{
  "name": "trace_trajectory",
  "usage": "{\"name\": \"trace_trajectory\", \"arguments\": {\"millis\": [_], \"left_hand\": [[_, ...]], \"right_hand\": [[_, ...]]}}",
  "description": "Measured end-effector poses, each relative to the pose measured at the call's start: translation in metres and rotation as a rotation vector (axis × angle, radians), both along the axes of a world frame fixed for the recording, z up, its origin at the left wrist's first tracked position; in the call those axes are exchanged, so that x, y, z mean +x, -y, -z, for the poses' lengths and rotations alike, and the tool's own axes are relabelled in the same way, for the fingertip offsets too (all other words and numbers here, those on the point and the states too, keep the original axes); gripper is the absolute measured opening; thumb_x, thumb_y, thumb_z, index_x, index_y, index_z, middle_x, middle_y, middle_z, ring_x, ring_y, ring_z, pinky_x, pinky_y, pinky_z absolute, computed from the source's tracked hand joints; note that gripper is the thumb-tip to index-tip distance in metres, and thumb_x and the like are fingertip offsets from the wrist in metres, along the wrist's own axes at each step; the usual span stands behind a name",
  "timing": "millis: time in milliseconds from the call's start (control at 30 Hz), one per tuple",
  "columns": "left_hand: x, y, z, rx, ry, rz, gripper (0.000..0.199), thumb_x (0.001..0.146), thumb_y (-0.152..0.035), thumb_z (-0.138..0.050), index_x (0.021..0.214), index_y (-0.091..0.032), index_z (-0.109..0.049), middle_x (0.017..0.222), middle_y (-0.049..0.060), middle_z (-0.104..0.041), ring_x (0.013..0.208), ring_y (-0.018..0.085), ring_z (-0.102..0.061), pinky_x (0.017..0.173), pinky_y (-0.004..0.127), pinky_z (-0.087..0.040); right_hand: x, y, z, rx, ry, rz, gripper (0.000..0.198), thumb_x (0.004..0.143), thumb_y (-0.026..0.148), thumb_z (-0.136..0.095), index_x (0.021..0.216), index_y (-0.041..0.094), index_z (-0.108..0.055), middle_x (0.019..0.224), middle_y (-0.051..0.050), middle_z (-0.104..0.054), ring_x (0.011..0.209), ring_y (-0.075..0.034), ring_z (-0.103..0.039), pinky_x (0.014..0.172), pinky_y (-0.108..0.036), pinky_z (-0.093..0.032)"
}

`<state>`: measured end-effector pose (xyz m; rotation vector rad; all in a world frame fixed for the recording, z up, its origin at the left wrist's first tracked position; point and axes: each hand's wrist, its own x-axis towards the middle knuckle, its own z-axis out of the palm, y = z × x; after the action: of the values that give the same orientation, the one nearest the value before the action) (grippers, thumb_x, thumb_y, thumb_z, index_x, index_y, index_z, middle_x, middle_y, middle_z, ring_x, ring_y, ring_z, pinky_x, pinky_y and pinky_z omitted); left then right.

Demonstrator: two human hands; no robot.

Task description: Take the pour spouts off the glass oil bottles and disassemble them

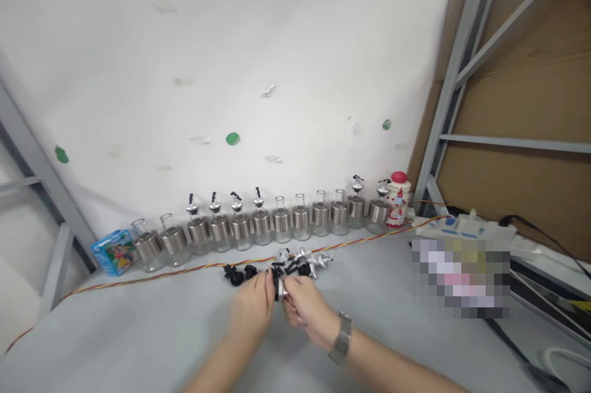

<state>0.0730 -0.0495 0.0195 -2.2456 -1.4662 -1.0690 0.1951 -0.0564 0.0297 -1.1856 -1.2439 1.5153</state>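
Between my two closed hands is a bottle pourer [279,290], with a black part on the left and a silver part on the right. My left hand [253,305] grips its black end, and the fingers of my right hand [307,305] close round the silver end. My hands cover most of it. Just beyond them on the table lie black stoppers [237,276] and silver spout pieces [318,260]. Behind these stands a row of glass bottles with steel sleeves [241,228]; some carry spouts [236,199], others have bare necks [300,201].
A blue box [115,252] stands at the row's left end, and a cream bottle with a red cap [398,199] at its right. A twisted red-yellow wire [184,270] crosses the grey table [152,331]. Power strips [471,226] and a blurred-out item [462,276] lie to the right.
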Motion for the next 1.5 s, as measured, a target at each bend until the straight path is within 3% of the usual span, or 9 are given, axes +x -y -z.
{"name": "trace_trajectory", "arguments": {"millis": [167, 267, 433, 633, 767, 900, 1033, 1267, 1500], "left_hand": [[-0.026, -0.018, -0.009, -0.609, 0.294, -0.172, 0.038, 0.087, -0.031, -0.022, 0.071, -0.017, -0.053, 0.057, 0.004, -0.058, 0.053, 0.015, -0.056, 0.048, 0.022, -0.035], [-0.047, -0.024, -0.016, -0.598, 0.3, -0.254, 0.038, 0.087, -0.036, -0.02, 0.075, -0.018, -0.051, 0.059, 0.004, -0.057, 0.055, 0.017, -0.055, 0.052, 0.025, -0.035], [-0.05, -0.024, -0.014, -0.49, 0.158, -0.324, 0.037, 0.084, -0.048, -0.023, 0.078, -0.02, -0.046, 0.072, 0.006, -0.056, 0.066, 0.021, -0.054, 0.057, 0.028, -0.036], [-0.046, -0.031, 0.001, -0.456, 0.186, -0.099, 0.023, 0.08, -0.04, -0.038, 0.086, -0.019, -0.046, 0.084, 0.004, -0.053, 0.076, 0.018, -0.052, 0.066, 0.029, -0.04], [-0.051, -0.035, 0.006, -0.421, 0.226, -0.084, 0.023, 0.078, -0.04, -0.041, 0.088, -0.019, -0.046, 0.084, 0.004, -0.051, 0.076, 0.019, -0.051, 0.068, 0.031, -0.042], [-0.05, -0.034, 0.005, -0.405, 0.212, -0.103, 0.022, 0.076, -0.038, -0.043, 0.088, -0.02, -0.046, 0.085, 0.003, -0.05, 0.073, 0.018, -0.053, 0.065, 0.03, -0.042], [-0.046, -0.026, -0.005, -0.452, 0.152, -0.194, 0.022, 0.077, -0.04, -0.04, 0.087, -0.021, -0.044, 0.08, 0.002, -0.051, 0.067, 0.017, -0.053, 0.055, 0.027, -0.037], [-0.044, -0.021, -0.009, -0.548, 0.126, -0.243, 0.018, 0.082, -0.034, -0.032, 0.087, -0.02, -0.044, 0.071, -0.001, -0.052, 0.059, 0.014, -0.051, 0.052, 0.023, -0.032], [-0.044, -0.022, -0.007, -0.402, 0.075, -0.313, 0.021, 0.083, -0.034, -0.032, 0.089, -0.019, -0.046, 0.086, 0.004, -0.052, 0.072, 0.017, -0.054, 0.059, 0.027, -0.038]], "right_hand": [[0.038, -0.015, -0.013, 0.681, 0.508, 0.32, 0.036, 0.085, 0.038, -0.035, 0.054, 0.02, -0.037, 0.051, 0.004, -0.039, 0.05, -0.01, -0.036, 0.05, -0.024, -0.026], [0.056, -0.029, -0.015, 0.819, 0.868, 0.398, 0.035, 0.089, 0.039, -0.03, 0.062, 0.02, -0.043, 0.058, 0.001, -0.047, 0.054, -0.013, -0.043, 0.052, -0.025, -0.028], [0.05, -0.046, 0.008, 0.953, 1.237, 0.192, 0.028, 0.085, 0.04, -0.041, 0.072, 0.018, -0.053, 0.077, -0.005, -0.057, 0.069, -0.017, -0.054, 0.058, -0.027, -0.038], [0.041, -0.043, 0.013, 1.048, 1.249, 0.086, 0.02, 0.081, 0.034, -0.05, 0.085, 0.017, -0.059, 0.084, -0.008, -0.057, 0.076, -0.02, -0.054, 0.067, -0.031, -0.043], [0.072, -0.05, -0.015, 1.117, 1.138, 0.358, 0.022, 0.084, 0.029, -0.042, 0.096, 0.017, -0.056, 0.091, -0.009, -0.055, 0.085, -0.021, -0.051, 0.076, -0.034, -0.041], [0.142, -0.079, -0.038, 1.02, 1.04, 0.883, 0.032, 0.077, 0.023, -0.046, 0.107, 0.011, -0.05, 0.1, -0.014, -0.05, 0.097, -0.024, -0.045, 0.084, -0.038, -0.036], [0.208, -0.112, -0.039, 0.624, 1.012, 1.208, 0.044, 0.069, 0.027, -0.053, 0.108, 0.008, -0.049, 0.101, -0.017, -0.05, 0.099, -0.028, -0.044, 0.084, -0.04, -0.035], [0.241, -0.146, -0.037, 0.397, 0.935, 1.257, 0.047, 0.066, 0.039, -0.056, 0.099, 0.005, -0.054, 0.096, -0.023, -0.053, 0.085, -0.03, -0.051, 0.07, -0.04, -0.039], [0.241, -0.152, -0.044, 0.523, 0.921, 1.225, 0.031, 0.062, 0.034, -0.06, 0.079, 0.008, -0.058, 0.081, -0.016, -0.056, 0.084, -0.027, -0.048, 0.073, -0.036, -0.037]]}}
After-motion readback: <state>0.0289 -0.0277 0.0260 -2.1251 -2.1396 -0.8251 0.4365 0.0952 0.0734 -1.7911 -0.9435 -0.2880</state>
